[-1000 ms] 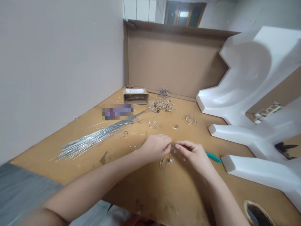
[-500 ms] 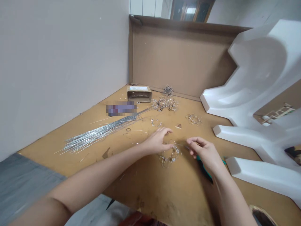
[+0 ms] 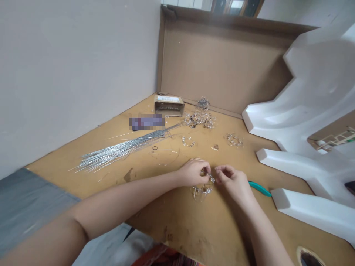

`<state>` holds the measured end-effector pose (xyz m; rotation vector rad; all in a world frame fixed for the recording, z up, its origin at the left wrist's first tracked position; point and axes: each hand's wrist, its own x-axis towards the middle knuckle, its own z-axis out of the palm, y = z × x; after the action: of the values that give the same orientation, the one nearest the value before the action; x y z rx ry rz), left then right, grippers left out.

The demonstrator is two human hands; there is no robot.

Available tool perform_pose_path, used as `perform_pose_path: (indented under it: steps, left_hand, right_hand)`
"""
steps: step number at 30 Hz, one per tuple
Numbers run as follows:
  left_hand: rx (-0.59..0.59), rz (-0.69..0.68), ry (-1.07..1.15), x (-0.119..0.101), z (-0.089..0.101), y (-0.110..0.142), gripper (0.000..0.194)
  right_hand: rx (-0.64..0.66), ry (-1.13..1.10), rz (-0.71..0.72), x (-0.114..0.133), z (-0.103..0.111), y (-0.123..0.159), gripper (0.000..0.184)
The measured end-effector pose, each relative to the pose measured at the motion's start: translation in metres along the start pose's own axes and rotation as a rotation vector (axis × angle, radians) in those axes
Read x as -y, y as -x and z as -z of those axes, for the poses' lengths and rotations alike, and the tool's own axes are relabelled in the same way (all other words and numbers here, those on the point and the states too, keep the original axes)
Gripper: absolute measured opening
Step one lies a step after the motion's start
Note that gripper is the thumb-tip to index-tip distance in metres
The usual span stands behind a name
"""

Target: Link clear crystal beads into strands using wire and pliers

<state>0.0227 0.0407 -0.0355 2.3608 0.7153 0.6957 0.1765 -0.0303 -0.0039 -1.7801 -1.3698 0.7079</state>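
Both my hands meet over a wire ring with clear beads [image 3: 205, 190] near the middle of the table. My left hand [image 3: 195, 172] has its fingers curled and pinched on the ring's upper part. Just right of it, my right hand [image 3: 231, 180] is closed in a pinch; what its fingertips hold is too small to make out. Behind the right hand lies a tool with a green curved handle [image 3: 260, 188], partly hidden. Farther back are a short beaded piece [image 3: 188, 141] and another beaded wire ring [image 3: 233, 140].
A bundle of straight silver wires [image 3: 119, 149] lies at left, beside a blurred purple object [image 3: 146, 122]. An open small cardboard box [image 3: 169, 99] and a heap of beaded wire pieces [image 3: 200, 119] are at the back. White moulded foam [image 3: 302, 210] stands along the right.
My hands have come together; the left has closed on the beaded ring, and the right has moved left. The green handle now shows to the right of my right hand. The view has shifted slightly.
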Motion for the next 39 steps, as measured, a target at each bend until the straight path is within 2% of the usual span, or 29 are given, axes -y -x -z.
perform_pose_path:
  steps: [8, 14, 18, 21, 26, 31, 33, 36, 39]
  left_hand:
    - [-0.005, -0.023, -0.011, 0.003, 0.000, -0.001, 0.011]
    - [0.030, -0.061, 0.017, 0.002, -0.002, -0.002, 0.013]
    - [-0.004, -0.045, 0.078, 0.003, -0.001, -0.002, 0.011]
    - [0.016, -0.046, 0.098, 0.002, 0.002, -0.003, 0.008]
    - [0.033, -0.050, 0.070, 0.002, 0.005, -0.002, 0.023]
    - [0.025, -0.056, 0.046, 0.006, 0.003, -0.003, 0.025]
    - [0.026, -0.053, 0.042, 0.007, 0.002, -0.003, 0.026]
    - [0.021, -0.056, 0.033, 0.007, 0.001, -0.002, 0.026]
    - [0.007, -0.067, 0.014, 0.008, 0.000, -0.002, 0.026]
  right_hand:
    - [0.031, 0.317, 0.136, 0.008, -0.008, 0.007, 0.017]
    - [0.053, 0.399, 0.122, 0.006, -0.012, 0.006, 0.016]
    - [0.066, 0.383, 0.097, 0.006, -0.007, 0.006, 0.016]
    - [0.090, 0.348, 0.075, 0.004, -0.004, 0.005, 0.017]
    - [0.142, 0.276, 0.077, 0.002, -0.001, 0.005, 0.022]
    - [0.149, 0.145, 0.099, 0.005, 0.010, 0.009, 0.024]
    - [0.108, 0.186, 0.137, 0.007, 0.015, 0.009, 0.021]
    - [0.025, 0.294, 0.283, 0.007, 0.016, 0.010, 0.021]
    - [0.074, 0.425, 0.422, 0.009, 0.014, 0.012, 0.023]
